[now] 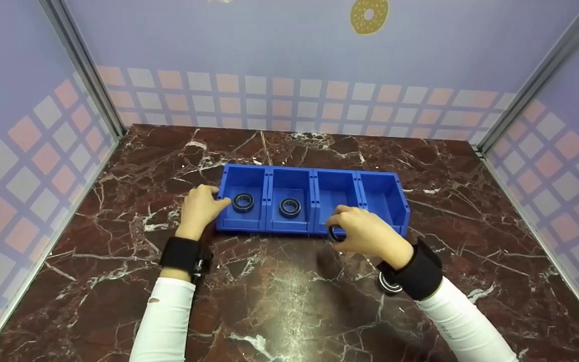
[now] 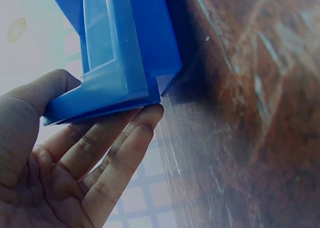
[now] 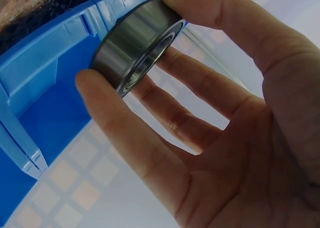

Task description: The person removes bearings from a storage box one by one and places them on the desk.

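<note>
A row of joined blue storage bins stands on the table. My left hand grips the row's left end; in the left wrist view the thumb is over the rim and the fingers lie against the outer wall. My right hand pinches a steel ball bearing between thumb and fingertips, tilted, close by the front of the third compartment from the left. One bearing lies in the leftmost compartment and another bearing in the second. The right hand partly covers the third and fourth compartments.
Another bearing lies on the dark red marble-patterned table, partly hidden beneath the right wrist. Light purple walls with a checked band enclose the table at the back and both sides.
</note>
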Demonstrator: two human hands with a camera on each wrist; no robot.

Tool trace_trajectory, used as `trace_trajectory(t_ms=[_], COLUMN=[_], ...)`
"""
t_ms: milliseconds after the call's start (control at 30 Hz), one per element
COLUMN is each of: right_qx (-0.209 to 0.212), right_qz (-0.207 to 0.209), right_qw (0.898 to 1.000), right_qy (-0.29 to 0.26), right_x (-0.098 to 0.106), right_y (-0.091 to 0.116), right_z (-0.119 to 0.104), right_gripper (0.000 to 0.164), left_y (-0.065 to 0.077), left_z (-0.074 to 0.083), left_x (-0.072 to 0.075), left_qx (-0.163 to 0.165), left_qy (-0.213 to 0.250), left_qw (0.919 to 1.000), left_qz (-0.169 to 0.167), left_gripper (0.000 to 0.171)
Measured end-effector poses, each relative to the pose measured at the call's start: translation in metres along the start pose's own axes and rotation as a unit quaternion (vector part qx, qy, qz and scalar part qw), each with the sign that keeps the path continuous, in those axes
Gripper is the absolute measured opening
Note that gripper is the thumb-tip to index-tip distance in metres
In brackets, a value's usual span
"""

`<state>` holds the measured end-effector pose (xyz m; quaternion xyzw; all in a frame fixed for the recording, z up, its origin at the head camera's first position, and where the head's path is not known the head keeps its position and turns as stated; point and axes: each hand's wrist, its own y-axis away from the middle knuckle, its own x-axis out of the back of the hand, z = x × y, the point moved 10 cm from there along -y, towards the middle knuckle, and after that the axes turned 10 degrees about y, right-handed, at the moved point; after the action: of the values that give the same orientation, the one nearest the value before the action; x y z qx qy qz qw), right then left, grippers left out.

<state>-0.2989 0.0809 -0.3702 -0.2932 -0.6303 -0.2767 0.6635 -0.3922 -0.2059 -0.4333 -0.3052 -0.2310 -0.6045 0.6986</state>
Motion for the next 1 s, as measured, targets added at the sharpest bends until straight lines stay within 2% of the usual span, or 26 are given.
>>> trace_trajectory(t_ms=[267,533,800,1000], right_qx=[-0.005,0.006,0.008,0.014], right_qz=[0.000,0.009,-0.008,-0.005], right_qw=[1.000,1.000,1.000,1.000], right_qy=[-0.005,-0.015,-0.020,-0.018], right_x=[-0.002,-0.006,-0.013,-0.017], right_y=[0.004,0.008,0.012,0.015], right_z=[-0.003,-0.008,-0.011,-0.015], right_gripper=[0.037,0.021,0.030,0.031], left_y=[-0.001,-0.002,-0.001,0.000], left_z=[0.001,-0.001,-0.002,0.000], left_x=[0.000,-0.001,0.000,0.000], left_qx=[0.000,-0.003,0.001,-0.001], left_qy=[-0.001,0.000,-0.001,0.000], left_qw=[1.0000,1.0000,1.0000,1.0000], left_qz=[0.000,0.004,0.001,0.001], left_gripper=[0.047,0.045,0.048,0.046])
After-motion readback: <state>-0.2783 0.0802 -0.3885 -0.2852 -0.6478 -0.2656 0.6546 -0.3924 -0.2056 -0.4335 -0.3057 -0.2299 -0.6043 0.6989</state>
